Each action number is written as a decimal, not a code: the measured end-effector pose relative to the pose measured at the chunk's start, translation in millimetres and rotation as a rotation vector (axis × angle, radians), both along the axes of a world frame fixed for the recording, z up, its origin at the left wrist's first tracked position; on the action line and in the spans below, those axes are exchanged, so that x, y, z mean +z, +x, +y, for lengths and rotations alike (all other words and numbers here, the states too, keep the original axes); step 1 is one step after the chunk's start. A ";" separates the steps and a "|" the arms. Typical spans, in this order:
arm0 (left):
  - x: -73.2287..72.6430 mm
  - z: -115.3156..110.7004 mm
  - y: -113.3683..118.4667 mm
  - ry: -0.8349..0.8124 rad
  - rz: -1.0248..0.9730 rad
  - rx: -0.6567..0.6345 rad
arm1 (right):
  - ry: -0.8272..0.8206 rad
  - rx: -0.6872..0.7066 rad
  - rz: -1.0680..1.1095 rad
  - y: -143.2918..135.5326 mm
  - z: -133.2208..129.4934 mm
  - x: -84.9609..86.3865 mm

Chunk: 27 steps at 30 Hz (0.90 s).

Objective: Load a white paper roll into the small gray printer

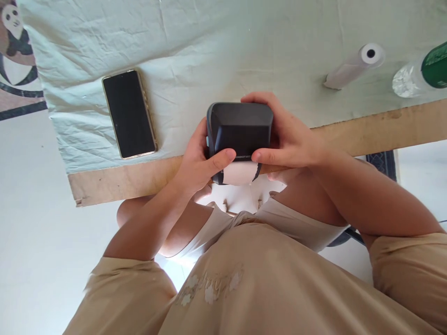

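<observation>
Both hands hold a small black receipt printer (244, 132) near the front edge of the table. A strip of white paper (240, 173) shows at its near end. My left hand (200, 160) grips the printer's left side, its thumb lying across the near part of the top. On the opposite side, my right hand (289, 132) wraps round the body, thumb pressed by the small lettering and fingers at the far right corner. The fingers under the printer are hidden.
A phone (130, 114) with a dark screen lies to the left on the pale green cloth (195, 56). Toward the right are a white paper roll (354, 67) and a clear plastic bottle with a green label (435, 65). The table's bare wooden edge (380, 128) runs along the front.
</observation>
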<state>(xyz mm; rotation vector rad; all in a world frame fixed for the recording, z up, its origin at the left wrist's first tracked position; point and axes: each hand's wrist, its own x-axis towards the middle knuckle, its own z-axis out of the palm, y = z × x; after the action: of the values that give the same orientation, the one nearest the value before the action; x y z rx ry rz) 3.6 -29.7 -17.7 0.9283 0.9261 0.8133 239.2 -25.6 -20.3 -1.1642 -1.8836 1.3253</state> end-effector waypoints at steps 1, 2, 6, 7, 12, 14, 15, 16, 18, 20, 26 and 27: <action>0.6 0.6 0.8 -0.008 0.011 0.007 | -0.002 0.002 0.000 0.0 -0.3 -0.3; 1.1 1.3 1.4 -0.017 0.016 0.013 | -0.003 0.001 0.005 -0.1 -0.4 -0.7; 2.3 3.8 2.9 -0.045 -0.035 0.012 | 0.013 0.011 0.016 0.2 0.9 -3.1; 2.5 4.2 3.0 -0.049 -0.054 0.011 | 0.021 0.015 0.013 0.1 1.6 -3.8; 4.2 5.2 4.9 -0.078 -0.127 0.034 | 0.049 -0.004 0.003 -1.7 4.3 -4.7; 5.1 5.7 6.0 -0.089 -0.140 0.052 | 0.054 -0.008 0.005 -2.3 5.0 -3.6; 5.3 5.9 6.4 -0.091 -0.142 0.064 | 0.057 -0.009 0.004 -2.3 5.4 -2.7; 5.5 6.1 6.7 -0.092 -0.141 0.072 | 0.060 -0.010 0.000 -2.1 5.9 -1.9; 5.3 6.0 6.8 -0.085 -0.132 0.072 | 0.053 0.004 0.008 -1.0 7.3 -0.6; 4.1 5.2 6.6 -0.061 -0.094 0.055 | 0.025 0.034 0.048 0.5 8.7 -0.8; -4.2 1.8 3.7 -0.042 -0.065 0.002 | -0.003 0.025 0.111 2.7 6.7 -5.5; -4.6 2.8 0.8 -0.072 -0.078 0.003 | -0.008 0.024 0.122 3.4 5.9 -5.3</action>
<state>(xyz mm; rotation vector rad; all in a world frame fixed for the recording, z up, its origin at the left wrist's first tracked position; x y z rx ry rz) 4.4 -27.0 -22.2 0.8270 0.8837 0.8077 242.6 -19.7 -25.6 -1.0436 -1.8121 1.3861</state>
